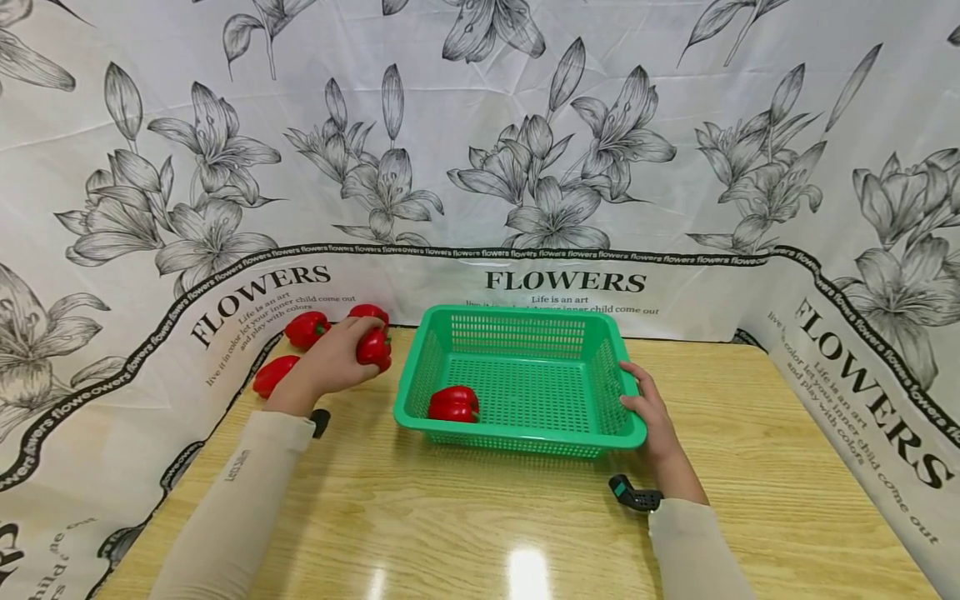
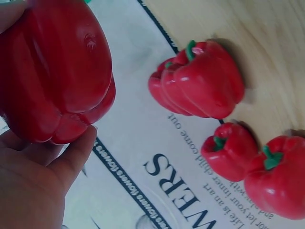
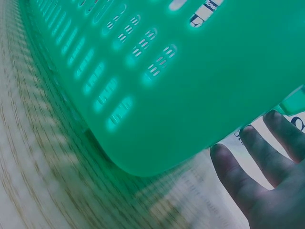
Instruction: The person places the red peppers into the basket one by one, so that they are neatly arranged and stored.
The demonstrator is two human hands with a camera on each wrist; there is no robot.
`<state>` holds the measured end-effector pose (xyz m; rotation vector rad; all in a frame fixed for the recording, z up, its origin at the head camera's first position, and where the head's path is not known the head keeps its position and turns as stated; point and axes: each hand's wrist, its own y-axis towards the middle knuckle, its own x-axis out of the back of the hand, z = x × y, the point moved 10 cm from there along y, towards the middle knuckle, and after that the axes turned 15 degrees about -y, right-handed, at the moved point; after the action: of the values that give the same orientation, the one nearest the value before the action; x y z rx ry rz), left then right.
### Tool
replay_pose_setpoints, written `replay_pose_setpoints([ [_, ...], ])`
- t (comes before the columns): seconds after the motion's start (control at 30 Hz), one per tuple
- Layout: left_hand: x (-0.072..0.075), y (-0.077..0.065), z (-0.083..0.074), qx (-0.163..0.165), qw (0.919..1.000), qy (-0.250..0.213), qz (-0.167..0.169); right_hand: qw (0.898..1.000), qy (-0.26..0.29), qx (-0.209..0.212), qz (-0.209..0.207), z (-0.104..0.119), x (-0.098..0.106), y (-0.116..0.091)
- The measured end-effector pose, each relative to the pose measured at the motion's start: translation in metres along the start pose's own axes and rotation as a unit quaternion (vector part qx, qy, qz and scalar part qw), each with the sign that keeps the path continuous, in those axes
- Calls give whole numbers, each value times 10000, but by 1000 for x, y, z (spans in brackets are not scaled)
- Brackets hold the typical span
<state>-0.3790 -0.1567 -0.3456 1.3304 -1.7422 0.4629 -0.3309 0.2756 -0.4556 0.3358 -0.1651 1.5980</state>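
My left hand (image 1: 330,358) holds a red bell pepper (image 1: 374,348) between thumb and fingers, left of the green plastic basket (image 1: 517,435). In the left wrist view the held pepper (image 2: 62,62) is large and close, raised off the table, with fingertips against its lower end. Three more red bell peppers lie around that hand: one behind it (image 1: 369,313), another to its left (image 1: 307,330), a third beside the wrist (image 1: 274,375). Inside the basket, at its near left corner, rests one red pepper (image 1: 453,404). My right hand (image 1: 654,417) grips the basket's right rim; its fingers (image 3: 269,155) touch the green edge.
The wooden table (image 1: 450,533) runs up to a white cloth (image 1: 420,200) printed with flowers and lettering, which stands behind and at both sides. Black wrist devices show below each hand, the right one (image 1: 633,494) fully visible.
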Motion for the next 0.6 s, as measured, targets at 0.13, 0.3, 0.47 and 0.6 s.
replay_pose_setpoints([
  [0.13, 3, 3, -10, -131, 9999, 7, -61, 10000, -34, -33, 13, -1, 0, 0],
  [0.3, 3, 5, -18, -234, 9997, -15, -49, 9999, -74, -126, 21, -3, 0, 0],
  [0.47, 3, 7, -26, -268, 9995, -146, -3, 9999, -59, -84, 22, -1, 0, 0],
  [0.6, 1, 9, -33, -273, 9993, -266, 26, 10000, -1, -20, 34, 1, 0, -1],
])
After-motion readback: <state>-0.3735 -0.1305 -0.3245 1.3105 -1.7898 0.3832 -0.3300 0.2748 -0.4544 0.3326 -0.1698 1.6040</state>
